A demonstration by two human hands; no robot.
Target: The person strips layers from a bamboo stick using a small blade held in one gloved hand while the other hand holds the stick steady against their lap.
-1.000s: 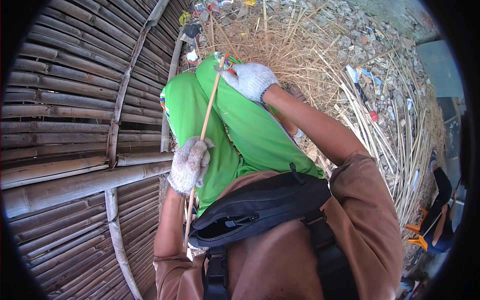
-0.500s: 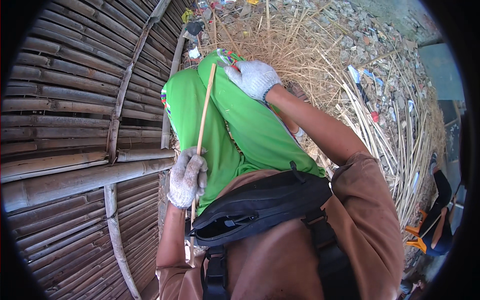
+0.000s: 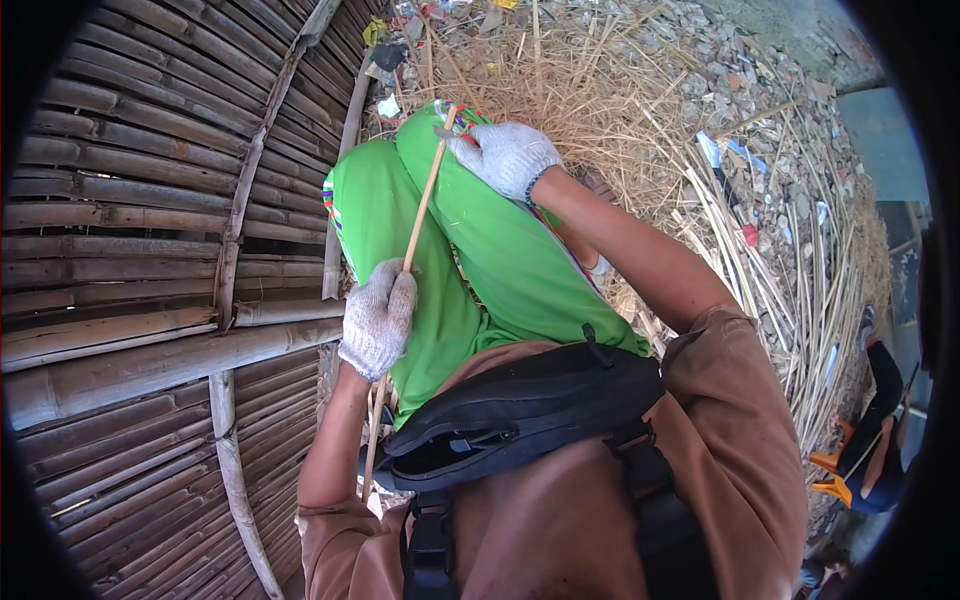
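A thin pale bamboo stick (image 3: 420,212) runs up across my green-trousered legs (image 3: 500,260). My left hand (image 3: 378,318), in a white knit glove, is closed around the stick's lower part. Near the knees, my gloved right hand (image 3: 505,157) grips the stick's upper end; what else it holds is hidden. A black waist bag (image 3: 520,415) hangs open at my front, below the left hand.
A wall of horizontal bamboo poles (image 3: 140,220) fills the left side. Dry straw and split bamboo strips (image 3: 640,110) cover the ground ahead and to the right. Another person's dark sleeve and orange item (image 3: 870,450) show at the right edge.
My left hand has slid slightly along the stick while my right hand stayed at its top. The stick has shifted a little toward my body.
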